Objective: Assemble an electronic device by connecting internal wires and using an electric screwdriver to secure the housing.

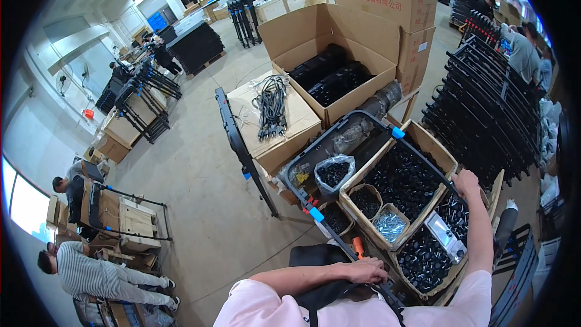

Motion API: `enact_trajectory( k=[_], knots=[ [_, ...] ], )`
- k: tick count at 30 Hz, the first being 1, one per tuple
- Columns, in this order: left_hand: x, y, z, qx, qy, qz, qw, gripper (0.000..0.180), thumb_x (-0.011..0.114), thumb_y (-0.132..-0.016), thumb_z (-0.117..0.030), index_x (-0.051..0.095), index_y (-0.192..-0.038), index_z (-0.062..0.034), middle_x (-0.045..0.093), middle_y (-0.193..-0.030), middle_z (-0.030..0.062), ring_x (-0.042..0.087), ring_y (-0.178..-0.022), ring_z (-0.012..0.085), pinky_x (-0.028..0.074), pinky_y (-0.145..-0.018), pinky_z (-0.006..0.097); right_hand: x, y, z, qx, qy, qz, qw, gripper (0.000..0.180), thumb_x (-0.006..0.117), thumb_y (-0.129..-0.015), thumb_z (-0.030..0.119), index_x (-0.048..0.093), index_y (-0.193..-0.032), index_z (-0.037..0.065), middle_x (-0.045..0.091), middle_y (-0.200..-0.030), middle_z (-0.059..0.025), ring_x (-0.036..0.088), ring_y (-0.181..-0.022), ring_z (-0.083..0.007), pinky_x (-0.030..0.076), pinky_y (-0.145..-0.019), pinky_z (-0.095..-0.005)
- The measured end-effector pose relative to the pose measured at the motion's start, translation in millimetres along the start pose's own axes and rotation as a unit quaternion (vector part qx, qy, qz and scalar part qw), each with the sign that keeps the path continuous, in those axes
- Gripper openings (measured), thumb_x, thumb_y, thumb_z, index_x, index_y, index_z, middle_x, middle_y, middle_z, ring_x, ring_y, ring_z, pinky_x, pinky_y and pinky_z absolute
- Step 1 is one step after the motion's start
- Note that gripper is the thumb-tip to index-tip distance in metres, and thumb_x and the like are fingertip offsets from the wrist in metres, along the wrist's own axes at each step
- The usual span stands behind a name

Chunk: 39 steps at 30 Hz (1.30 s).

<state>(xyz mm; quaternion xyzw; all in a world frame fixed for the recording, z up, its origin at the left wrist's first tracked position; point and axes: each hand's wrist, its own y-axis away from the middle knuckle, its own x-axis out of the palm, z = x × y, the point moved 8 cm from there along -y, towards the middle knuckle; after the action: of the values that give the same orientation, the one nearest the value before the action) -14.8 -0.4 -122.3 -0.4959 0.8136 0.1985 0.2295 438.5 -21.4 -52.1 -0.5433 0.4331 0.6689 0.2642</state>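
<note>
A black tubular frame (289, 174) with a rounded far end and blue tape on both side bars lies tilted across the boxes in front of me. My left hand (366, 270) is closed at its near left bar, close to my body. Just beyond that hand an orange handle (358, 247) sticks up; the rest of its tool is hidden. My right hand (466, 183) reaches out and is closed round the right bar. Under the frame stands a cardboard box of black plastic parts (402, 175), holding a small tray of silvery screws (389, 224). Nearer lies a box of black caps (423, 263).
A bag of small black parts (334, 172) sits inside the frame's outline. Beyond are black cables (271, 106) on a carton and a large open carton (363, 94). Black frames (484, 109) are stacked at right. Several people work farther off; one in stripes (88, 269) stands left.
</note>
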Motion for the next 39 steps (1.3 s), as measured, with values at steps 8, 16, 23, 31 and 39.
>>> enact_trajectory(
  k=[8, 16, 23, 31, 39],
  knots=[
    [1, -4, 2, -0.076, 0.117, 0.051, 0.989, 0.023, 0.055, -0.107, -0.023, 0.061, -0.126, -0.0102, 0.070, -0.096, 0.0193, 0.070, -0.091, 0.0405, 0.054, -0.080, 0.050, 5, -9, 4, -0.012, 0.048, -0.063, 0.997, 0.050, 0.060, -0.095, 0.043, 0.080, -0.102, -0.003, 0.076, -0.108, -0.0279, 0.075, -0.106, -0.0416, 0.059, -0.095, -0.0487],
    [18, -10, 4, -0.008, 0.098, 0.016, 0.995, 0.026, 0.060, -0.103, -0.028, 0.069, -0.119, -0.0106, 0.072, -0.101, 0.0158, 0.069, -0.101, 0.0381, 0.054, -0.086, 0.052, 8, -11, 16, -0.029, 0.162, -0.003, 0.986, 0.050, 0.078, -0.075, 0.043, 0.082, -0.106, 0.003, 0.079, -0.112, -0.0200, 0.077, -0.106, -0.0329, 0.062, -0.092, -0.0445],
    [19, -14, 28, -0.099, 0.134, -0.048, 0.985, 0.051, 0.083, -0.077, -0.024, 0.066, -0.120, -0.0042, 0.072, -0.110, 0.0209, 0.067, -0.107, 0.0427, 0.053, -0.088, 0.054, 24, -20, 9, -0.108, 0.212, -0.016, 0.971, 0.055, 0.092, -0.065, 0.032, 0.075, -0.108, 0.003, 0.076, -0.109, -0.0209, 0.074, -0.105, -0.0393, 0.060, -0.091, -0.0492],
    [17, -6, 17, -0.079, 0.149, -0.022, 0.985, 0.033, 0.068, -0.087, -0.016, 0.078, -0.118, -0.0123, 0.076, -0.112, 0.0166, 0.070, -0.108, 0.0376, 0.053, -0.092, 0.048, 33, -45, -19, -0.067, 0.217, -0.031, 0.973, 0.044, 0.086, -0.072, 0.022, 0.069, -0.108, 0.001, 0.074, -0.110, -0.0224, 0.073, -0.107, -0.0401, 0.060, -0.092, -0.0492],
    [29, -17, 15, -0.087, 0.145, 0.030, 0.985, 0.032, 0.059, -0.099, -0.030, 0.079, -0.119, -0.0150, 0.076, -0.118, 0.0159, 0.069, -0.113, 0.0364, 0.053, -0.095, 0.050, 26, -44, -4, -0.114, 0.158, -0.104, 0.975, 0.034, 0.078, -0.079, 0.013, 0.069, -0.110, 0.002, 0.075, -0.111, -0.0211, 0.073, -0.109, -0.0389, 0.062, -0.089, -0.0478]
  ],
)
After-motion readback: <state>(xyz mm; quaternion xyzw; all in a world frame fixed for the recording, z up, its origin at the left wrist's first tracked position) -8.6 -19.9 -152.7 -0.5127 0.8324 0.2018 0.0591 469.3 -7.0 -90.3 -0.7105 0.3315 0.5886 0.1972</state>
